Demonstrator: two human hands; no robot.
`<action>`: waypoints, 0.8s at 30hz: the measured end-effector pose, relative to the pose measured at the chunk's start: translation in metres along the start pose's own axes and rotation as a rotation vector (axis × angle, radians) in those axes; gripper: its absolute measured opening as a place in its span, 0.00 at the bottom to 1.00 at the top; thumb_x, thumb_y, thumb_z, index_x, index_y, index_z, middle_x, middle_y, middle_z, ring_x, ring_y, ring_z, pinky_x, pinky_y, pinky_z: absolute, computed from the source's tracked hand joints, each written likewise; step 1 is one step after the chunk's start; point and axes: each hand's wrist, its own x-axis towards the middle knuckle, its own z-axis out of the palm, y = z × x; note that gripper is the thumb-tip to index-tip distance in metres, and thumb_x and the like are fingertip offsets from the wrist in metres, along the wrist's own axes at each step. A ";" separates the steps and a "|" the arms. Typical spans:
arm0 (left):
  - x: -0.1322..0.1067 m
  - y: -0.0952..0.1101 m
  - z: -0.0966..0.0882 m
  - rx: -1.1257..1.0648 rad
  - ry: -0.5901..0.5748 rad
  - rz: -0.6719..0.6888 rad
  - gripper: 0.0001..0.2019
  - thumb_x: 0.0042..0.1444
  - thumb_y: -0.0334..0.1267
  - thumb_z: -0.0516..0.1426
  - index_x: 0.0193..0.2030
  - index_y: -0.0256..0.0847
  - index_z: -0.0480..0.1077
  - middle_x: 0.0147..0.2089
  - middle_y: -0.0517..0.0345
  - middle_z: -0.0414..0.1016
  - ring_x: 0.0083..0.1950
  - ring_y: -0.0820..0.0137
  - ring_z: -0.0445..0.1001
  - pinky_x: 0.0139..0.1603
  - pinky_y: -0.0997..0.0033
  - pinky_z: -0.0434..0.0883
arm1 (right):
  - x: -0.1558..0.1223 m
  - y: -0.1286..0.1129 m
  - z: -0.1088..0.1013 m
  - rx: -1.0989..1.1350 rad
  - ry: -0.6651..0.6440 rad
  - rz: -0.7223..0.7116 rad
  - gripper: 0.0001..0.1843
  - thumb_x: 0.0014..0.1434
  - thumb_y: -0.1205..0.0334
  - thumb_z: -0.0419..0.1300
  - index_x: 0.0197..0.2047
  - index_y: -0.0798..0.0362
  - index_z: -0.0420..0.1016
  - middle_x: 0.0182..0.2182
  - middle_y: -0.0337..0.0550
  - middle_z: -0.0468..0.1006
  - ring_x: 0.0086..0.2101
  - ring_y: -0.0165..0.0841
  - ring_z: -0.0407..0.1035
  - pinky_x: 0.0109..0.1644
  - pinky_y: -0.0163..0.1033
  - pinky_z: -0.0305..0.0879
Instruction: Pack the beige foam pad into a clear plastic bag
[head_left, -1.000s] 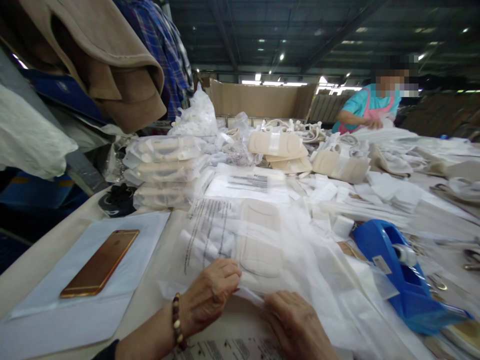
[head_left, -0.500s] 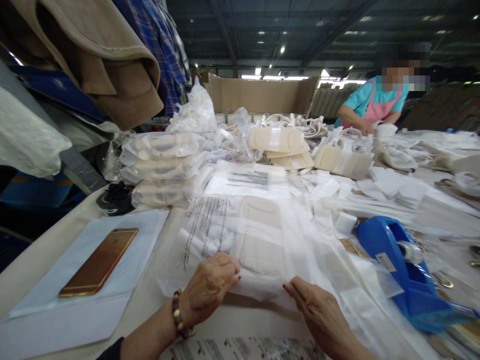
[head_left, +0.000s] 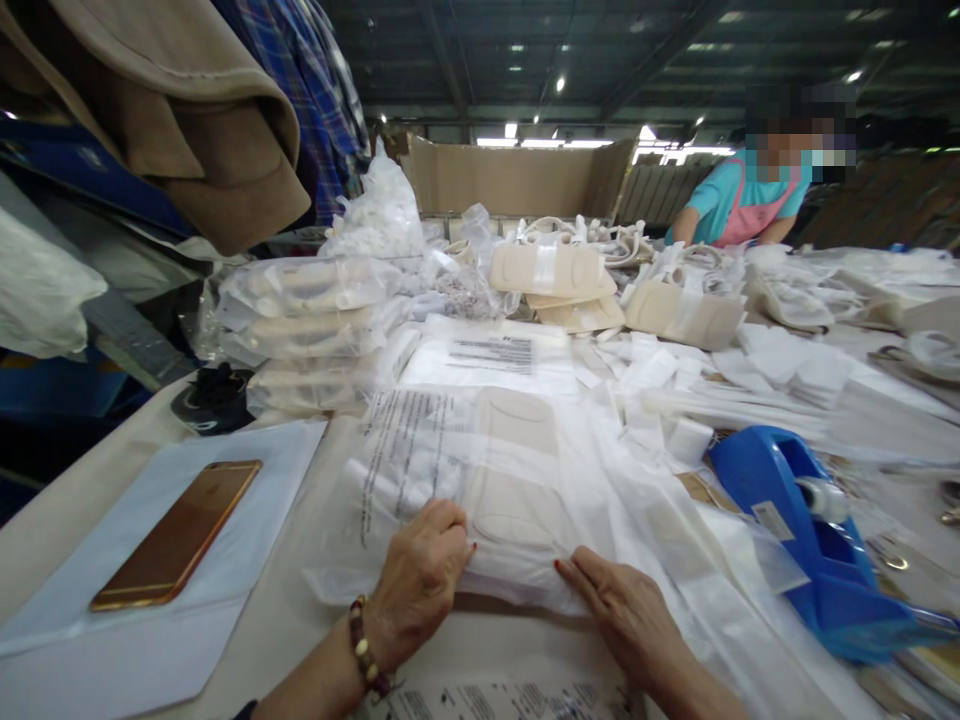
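Observation:
In front of me lies a clear plastic bag (head_left: 409, 470) with dark printed text. Inside it show a beige padded piece (head_left: 517, 470) and some white items. My left hand (head_left: 426, 560), with a beaded bracelet at the wrist, is closed on the bag's near edge at the middle. My right hand (head_left: 619, 600) pinches the same edge closer to its right corner, thumb and fingers together. Beyond the bag lies another white bag with a printed label (head_left: 491, 355).
A phone (head_left: 180, 535) rests on white sheets at left. Filled bags (head_left: 315, 335) are stacked behind a black object (head_left: 214, 398). A blue tape dispenser (head_left: 810, 540) stands at right. More beige pieces (head_left: 551, 270) lie farther back, where a co-worker (head_left: 750, 205) in a pink apron leans over the table.
My left hand has shifted slightly along the bag's near edge, and both hands still hold it. The view has turned a little. The co-worker's hands have dropped behind the piled goods.

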 end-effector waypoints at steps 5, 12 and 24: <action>0.014 0.003 -0.005 -0.113 -0.182 -0.265 0.12 0.54 0.29 0.49 0.21 0.39 0.55 0.32 0.56 0.64 0.38 0.67 0.63 0.39 0.67 0.62 | 0.001 0.011 -0.002 -0.051 0.074 0.001 0.22 0.65 0.51 0.42 0.24 0.48 0.65 0.18 0.34 0.73 0.23 0.32 0.72 0.25 0.34 0.51; 0.035 0.004 -0.012 -0.191 -0.346 -0.443 0.10 0.46 0.34 0.49 0.18 0.41 0.51 0.31 0.57 0.62 0.37 0.67 0.63 0.41 0.66 0.60 | -0.023 0.048 -0.006 -0.322 0.556 -0.128 0.21 0.66 0.58 0.42 0.23 0.51 0.65 0.19 0.39 0.70 0.22 0.33 0.64 0.34 0.39 0.51; 0.020 -0.041 0.014 -0.360 -0.401 -0.303 0.16 0.52 0.44 0.46 0.18 0.41 0.63 0.27 0.63 0.66 0.32 0.71 0.65 0.37 0.73 0.60 | -0.096 0.155 -0.082 0.305 0.745 0.735 0.26 0.53 0.40 0.48 0.30 0.54 0.73 0.30 0.49 0.75 0.37 0.42 0.67 0.43 0.46 0.60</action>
